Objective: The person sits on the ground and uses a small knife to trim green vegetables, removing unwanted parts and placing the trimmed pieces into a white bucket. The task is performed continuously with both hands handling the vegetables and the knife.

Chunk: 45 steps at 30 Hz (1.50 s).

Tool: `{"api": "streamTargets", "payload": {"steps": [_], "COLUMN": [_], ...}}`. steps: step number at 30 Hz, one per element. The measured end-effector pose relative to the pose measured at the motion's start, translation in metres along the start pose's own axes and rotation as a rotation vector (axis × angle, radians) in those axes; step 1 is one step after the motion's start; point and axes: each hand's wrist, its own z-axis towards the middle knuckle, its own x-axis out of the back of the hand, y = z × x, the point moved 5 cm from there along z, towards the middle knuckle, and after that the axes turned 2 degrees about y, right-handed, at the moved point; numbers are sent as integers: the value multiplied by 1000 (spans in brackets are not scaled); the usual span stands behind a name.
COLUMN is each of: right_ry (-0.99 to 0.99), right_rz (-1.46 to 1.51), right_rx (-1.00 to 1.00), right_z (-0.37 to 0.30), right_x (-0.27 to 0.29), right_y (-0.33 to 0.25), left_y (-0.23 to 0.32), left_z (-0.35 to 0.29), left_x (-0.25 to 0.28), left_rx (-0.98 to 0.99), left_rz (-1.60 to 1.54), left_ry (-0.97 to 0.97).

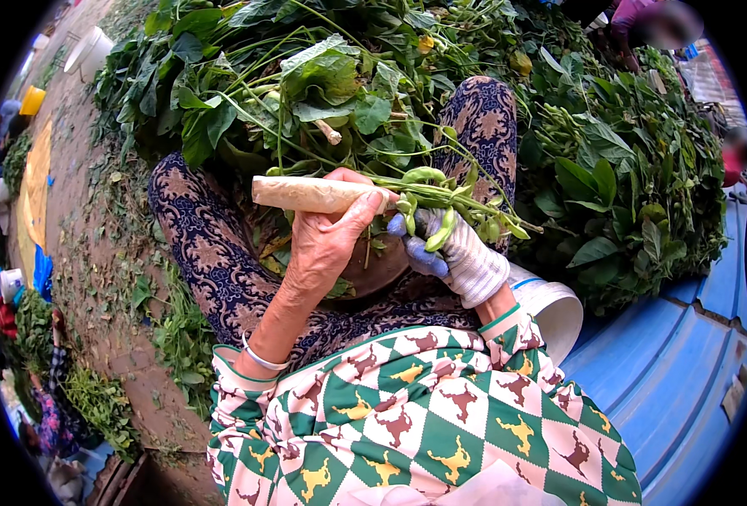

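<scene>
My bare left hand [327,240] is closed around a thick pale handle-shaped piece [293,193], which sticks out to the left. Its right end disappears behind my fingers, so I cannot tell what it belongs to. Close beside it, my right hand [464,257], in a pale knit glove with bluish fingertips, grips a green soybean stalk [500,208]. Plump soybean pods [442,229] hang over the glove, and the stalk's cut end points right. Both hands are above my lap, between my patterned knees.
A big heap of leafy bean plants [348,93] rises in front, with another pile [609,169] to the right. A white bucket [555,316] stands by my right forearm, next to blue metal sheeting [668,363]. Loose leaves litter the ground at left. Other people sit around the edges.
</scene>
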Motion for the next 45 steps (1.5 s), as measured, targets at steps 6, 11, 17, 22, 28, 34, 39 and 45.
{"api": "streamTargets", "payload": {"steps": [6,11,17,22,28,34,39,45], "right_ry": [200,356,291,443,365,208,247,283], "right_rz": [-282,-526,-621,-96,46,-586,-1324,-1585], "right_rx": [-9,62,98,-132,-248,-349,449,525], "right_z": [-2,7,1,1,-2,-6,13,10], "right_x": [1,-3,-3,0,0,7,5,-4], "right_y": [-6,-7,-9,6,10,2,14,13], "left_y": [2,6,10,12,17,7,2,3], "left_z": [-5,-10,-13,-14,-15,-14,-16,-26], "left_x": [-3,-9,-14,-18,-22,-17,-13,-6], "left_rx": [7,-31,-78,-171,-249,-200,-141,90], "left_rz": [165,207,222,303,455,388,261,193], "left_ry": [53,70,90,59,37,115,106,130]}}
